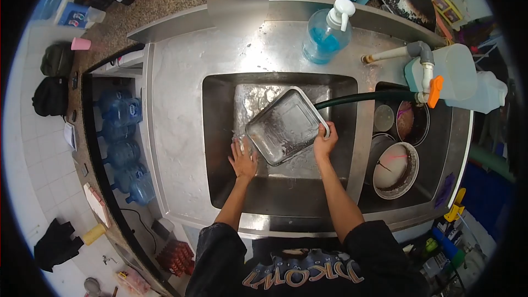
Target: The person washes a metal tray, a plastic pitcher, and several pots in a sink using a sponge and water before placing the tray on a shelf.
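A rectangular metal baking pan (pixel 289 126) is held tilted over the left basin of a steel sink (pixel 220 181). My right hand (pixel 325 140) grips its rim at the right corner, fingers wrapped over the edge. At the pan's left side, my left hand (pixel 242 159) has its fingers spread, close to the pan's lower left edge, with water splashing around the fingertips. A dark green hose (pixel 363 97) runs from the tap into the basin and passes behind the pan's right rim. The pan's inside looks wet.
Soiled pots and a round pan (pixel 396 170) fill the right basin. A pump bottle (pixel 327 36) with blue liquid stands behind the sink. The tap (pixel 423 69) has an orange handle (pixel 435 91). Plastic jugs (pixel 487 91) stand at right; large water bottles (pixel 121 148) sit under the left counter.
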